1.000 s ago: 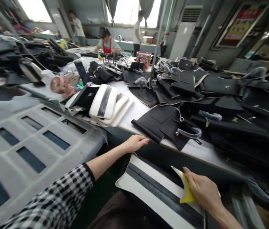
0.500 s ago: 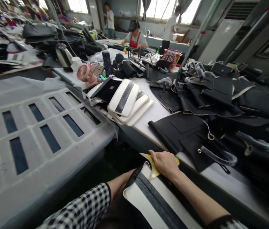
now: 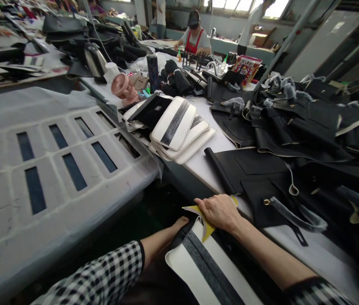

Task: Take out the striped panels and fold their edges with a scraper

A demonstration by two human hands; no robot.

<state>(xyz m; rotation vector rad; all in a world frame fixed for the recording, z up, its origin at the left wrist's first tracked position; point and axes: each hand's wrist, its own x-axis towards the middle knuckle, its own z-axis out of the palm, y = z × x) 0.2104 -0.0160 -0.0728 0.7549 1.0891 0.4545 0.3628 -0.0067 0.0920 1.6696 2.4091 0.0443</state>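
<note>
A bag piece (image 3: 209, 258), white with a dark grey stripe down its middle, lies lengthwise close to my body, its far end curled up. My right hand (image 3: 220, 213) is closed around a thin yellow sheet (image 3: 209, 231) with a pointed corner, which lies against that curled end. My left hand (image 3: 179, 223) is at the piece's black left edge. A fingertip shows there, but the other fingers are hidden behind the edge, so its grip cannot be made out.
To the left stands a table with a slotted pale board (image 3: 55, 178). Ahead lies a stack of white striped panels (image 3: 174, 123), near a pink fan (image 3: 123, 88). Black bag parts (image 3: 262, 169) cover the right table. A person in a red apron (image 3: 194, 41) sits beyond.
The view has shifted, so the tables and the stack sit farther right and the background higher. My left fingertip now shows past the black edge. My right hand keeps its hold on the yellow sheet.
</note>
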